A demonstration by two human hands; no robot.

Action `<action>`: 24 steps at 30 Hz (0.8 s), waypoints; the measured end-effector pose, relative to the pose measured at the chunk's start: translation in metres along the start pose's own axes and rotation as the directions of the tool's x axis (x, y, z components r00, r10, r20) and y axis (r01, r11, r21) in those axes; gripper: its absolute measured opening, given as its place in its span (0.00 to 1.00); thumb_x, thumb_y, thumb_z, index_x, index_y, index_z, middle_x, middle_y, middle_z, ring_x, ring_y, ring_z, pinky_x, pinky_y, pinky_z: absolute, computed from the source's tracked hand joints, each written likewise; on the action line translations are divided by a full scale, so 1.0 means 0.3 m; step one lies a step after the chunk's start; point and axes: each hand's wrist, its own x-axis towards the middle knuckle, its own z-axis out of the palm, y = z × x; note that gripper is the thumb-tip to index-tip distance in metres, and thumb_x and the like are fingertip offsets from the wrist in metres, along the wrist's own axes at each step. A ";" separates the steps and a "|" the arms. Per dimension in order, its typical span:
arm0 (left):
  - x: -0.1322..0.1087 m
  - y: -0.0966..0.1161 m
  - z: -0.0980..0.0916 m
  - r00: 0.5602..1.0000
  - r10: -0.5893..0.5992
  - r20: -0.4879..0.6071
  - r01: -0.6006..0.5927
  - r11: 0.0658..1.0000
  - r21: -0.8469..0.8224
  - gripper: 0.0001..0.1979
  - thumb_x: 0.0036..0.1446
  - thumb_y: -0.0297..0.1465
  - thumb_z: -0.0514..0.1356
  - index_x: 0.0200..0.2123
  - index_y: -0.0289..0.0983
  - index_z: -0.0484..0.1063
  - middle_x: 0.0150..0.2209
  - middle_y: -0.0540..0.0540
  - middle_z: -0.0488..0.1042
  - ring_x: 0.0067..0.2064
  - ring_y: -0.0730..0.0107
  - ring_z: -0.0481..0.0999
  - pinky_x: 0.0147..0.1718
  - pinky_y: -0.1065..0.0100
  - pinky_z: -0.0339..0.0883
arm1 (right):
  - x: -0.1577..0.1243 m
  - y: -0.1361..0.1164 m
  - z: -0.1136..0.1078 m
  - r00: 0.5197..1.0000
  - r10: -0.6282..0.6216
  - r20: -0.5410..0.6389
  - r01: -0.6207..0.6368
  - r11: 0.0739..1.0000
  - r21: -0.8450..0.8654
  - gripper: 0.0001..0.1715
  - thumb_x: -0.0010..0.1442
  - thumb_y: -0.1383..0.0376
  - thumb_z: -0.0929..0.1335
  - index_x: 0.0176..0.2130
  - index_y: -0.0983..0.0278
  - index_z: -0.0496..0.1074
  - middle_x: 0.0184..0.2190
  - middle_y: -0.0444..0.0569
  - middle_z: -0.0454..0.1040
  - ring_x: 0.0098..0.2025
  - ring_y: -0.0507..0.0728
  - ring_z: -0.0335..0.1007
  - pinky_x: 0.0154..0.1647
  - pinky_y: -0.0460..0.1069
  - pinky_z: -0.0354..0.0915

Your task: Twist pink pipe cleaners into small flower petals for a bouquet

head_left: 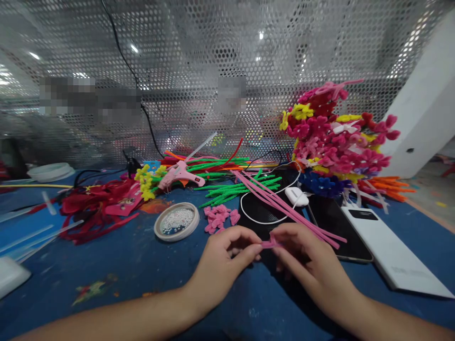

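Note:
Between my two hands a short pink pipe cleaner (267,245) is stretched, part of it bent upward near the right fingers. My left hand (231,255) pinches its left end between thumb and fingers. At the other end, the fingertips of my right hand (307,258) are closed on it. Just beyond my left hand lies a small heap of pink bent pipe-cleaner pieces (216,218). Long pink pipe cleaners (284,203) lie behind my right hand, reaching across a dark phone (334,227). A round dish of pearly beads (177,221) sits left of the heap.
A pink glue gun (181,176) lies beside yellow flowers (146,184) and green pipe cleaners (231,189). Dark red ribbons (92,203) are at left. A big pipe-cleaner bouquet (337,137), white earphone case (296,196) and white power bank (398,255) are at right. Perforated metal (199,57) stands behind.

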 end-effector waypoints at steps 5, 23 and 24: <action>0.015 -0.007 0.001 0.999 -0.049 0.019 0.051 0.994 -0.092 0.06 0.51 0.29 0.61 0.31 0.35 0.66 0.28 0.52 0.70 0.29 0.76 0.71 0.31 0.74 0.65 | 0.001 -0.007 -0.001 0.989 -0.093 -0.118 0.080 0.991 -0.112 0.07 0.62 0.66 0.62 0.42 0.61 0.65 0.37 0.49 0.72 0.39 0.52 0.71 0.38 0.45 0.69; 0.009 0.013 0.002 0.999 -0.009 0.051 0.013 0.997 -0.075 0.08 0.49 0.26 0.59 0.32 0.37 0.62 0.27 0.54 0.66 0.29 0.77 0.65 0.30 0.74 0.59 | 0.007 -0.016 -0.008 0.983 -0.178 -0.049 0.148 0.920 -0.362 0.06 0.57 0.61 0.68 0.34 0.62 0.72 0.21 0.41 0.66 0.23 0.50 0.62 0.23 0.44 0.59; 0.010 0.011 0.000 0.999 -0.011 0.047 0.015 0.997 -0.081 0.07 0.48 0.26 0.59 0.31 0.37 0.62 0.27 0.54 0.65 0.29 0.77 0.65 0.30 0.74 0.58 | 0.006 -0.016 -0.007 0.982 -0.185 -0.045 0.154 0.912 -0.380 0.07 0.57 0.60 0.68 0.34 0.62 0.72 0.21 0.41 0.65 0.23 0.50 0.62 0.23 0.44 0.58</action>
